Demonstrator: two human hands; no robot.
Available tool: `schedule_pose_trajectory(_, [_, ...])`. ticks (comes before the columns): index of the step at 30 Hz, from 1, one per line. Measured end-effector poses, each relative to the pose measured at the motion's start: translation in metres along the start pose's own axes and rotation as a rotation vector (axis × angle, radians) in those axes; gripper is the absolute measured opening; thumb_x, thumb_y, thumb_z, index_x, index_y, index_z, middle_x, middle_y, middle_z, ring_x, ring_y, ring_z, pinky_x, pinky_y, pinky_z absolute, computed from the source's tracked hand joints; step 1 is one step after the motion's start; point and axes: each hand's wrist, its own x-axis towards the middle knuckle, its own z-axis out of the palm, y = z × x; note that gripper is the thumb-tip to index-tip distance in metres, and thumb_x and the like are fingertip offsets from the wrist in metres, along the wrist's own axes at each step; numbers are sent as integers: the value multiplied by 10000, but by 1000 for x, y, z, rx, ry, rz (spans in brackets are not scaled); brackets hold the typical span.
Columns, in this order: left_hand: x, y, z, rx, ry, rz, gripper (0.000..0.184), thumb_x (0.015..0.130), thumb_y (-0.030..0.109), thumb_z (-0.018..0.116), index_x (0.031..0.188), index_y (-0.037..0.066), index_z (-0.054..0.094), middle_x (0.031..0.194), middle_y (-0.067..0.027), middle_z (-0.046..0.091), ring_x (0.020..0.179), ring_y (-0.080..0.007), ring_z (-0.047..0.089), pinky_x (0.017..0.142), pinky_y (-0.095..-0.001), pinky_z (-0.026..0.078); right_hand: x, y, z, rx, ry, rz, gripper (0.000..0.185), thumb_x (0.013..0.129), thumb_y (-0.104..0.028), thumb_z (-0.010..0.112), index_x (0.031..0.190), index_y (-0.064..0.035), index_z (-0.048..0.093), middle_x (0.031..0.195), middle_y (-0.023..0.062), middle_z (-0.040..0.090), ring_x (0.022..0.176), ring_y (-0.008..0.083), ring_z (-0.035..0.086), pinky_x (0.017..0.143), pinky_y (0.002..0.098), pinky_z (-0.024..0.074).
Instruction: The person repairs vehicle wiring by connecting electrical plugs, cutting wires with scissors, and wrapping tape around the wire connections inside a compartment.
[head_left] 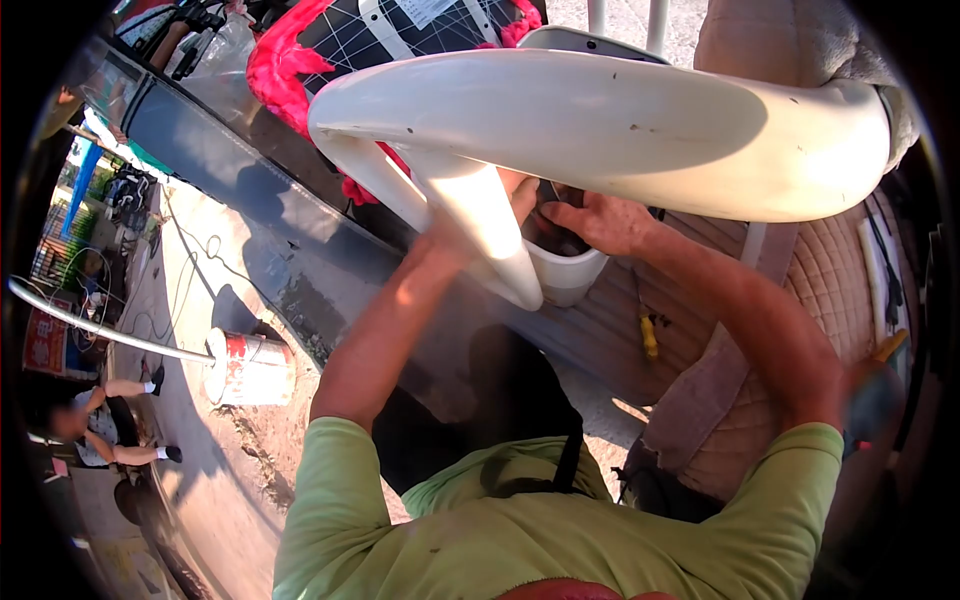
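Note:
A large white curved plastic shell (560, 125) arches across the upper middle, with a strut slanting down from its left end. Below it is a white cup-shaped housing (568, 278) with a dark interior. My right hand (605, 222) reaches into its top from the right, thumb bent inward; the other fingers are down in the opening and what they grip is hidden. From the left, my left hand (517, 195) comes in behind the strut, which covers most of it. A yellow-handled screwdriver (649, 338) lies below and right of my right hand.
The screwdriver rests on a brown quilted seat (610, 320). Pink fluffy trim (285, 70) edges a basket behind the shell. At left stand a dark metal rail (230, 150) and a paint-stained bucket (250, 368) with a pole. Another person (110, 425) is at lower left.

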Motion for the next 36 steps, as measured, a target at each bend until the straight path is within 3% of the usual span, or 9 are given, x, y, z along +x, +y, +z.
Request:
schedule_pose_trajectory(4, [3,-2,0,55,-4,42,308,811,3,684,1118,27,682,956,-161,688,858,-360,656,764,-456,527,3,2,-3,13,-81,37,592,820,-267,781,1321,-19,587,1287,212,598,1220,375,548,1042,470,433])
schedule_pose_trajectory(9, [1,-8,5,121,30,70,237,798,-3,700,1033,31,692,893,-142,695,801,-339,657,708,-447,524,1,3,-2,33,-91,38,628,819,-272,783,1351,-24,561,1335,215,566,1242,371,528,1054,461,428])
schedule_pose_trajectory(10, [2,-11,9,-9,84,49,232,798,-2,701,1028,34,693,885,-136,696,794,-332,659,704,-444,525,1,1,-4,41,-96,41,635,819,-272,783,1357,-24,556,1344,215,560,1245,371,524,1056,460,427])
schedule_pose_trajectory(13, [1,-18,17,-240,165,1,217,804,8,703,1018,42,695,878,-121,698,796,-316,662,708,-440,527,1,-5,-7,23,-114,55,617,821,-272,783,1342,-21,569,1326,212,574,1241,371,532,1060,458,426])
schedule_pose_trajectory(21, [-7,-10,1,-19,-16,29,234,859,47,664,1092,55,678,1042,-116,680,956,-313,637,845,-437,516,4,0,-4,44,-126,94,595,825,-275,779,1327,-19,588,1311,213,594,1245,372,542,1066,464,424])
schedule_pose_trajectory(24, [-7,-6,-3,153,-116,84,274,832,29,666,1104,62,668,1043,-123,663,940,-312,624,842,-425,514,4,-1,-5,40,-130,72,606,823,-275,775,1337,-20,579,1315,216,590,1247,380,539,1068,468,423])
schedule_pose_trajectory(27, [-2,1,-1,237,-52,119,126,851,45,663,960,17,720,809,-147,691,710,-282,648,698,-423,525,3,-12,-11,2,-130,66,617,816,-270,771,1344,-20,572,1322,219,585,1251,386,535,1070,469,421])
schedule_pose_trajectory(33, [9,9,-7,288,-304,-75,173,831,64,682,986,10,738,821,-158,707,710,-300,654,723,-432,536,4,-15,-14,-15,-177,92,609,810,-267,766,1330,-14,575,1290,221,600,1217,386,557,1047,455,439])
schedule_pose_trajectory(36, [3,0,0,18,-87,-101,130,783,73,655,888,-1,674,759,-172,648,682,-321,625,678,-444,512,4,-11,-12,-6,-162,71,599,811,-265,763,1322,-12,578,1262,222,611,1190,383,571,1032,446,451])
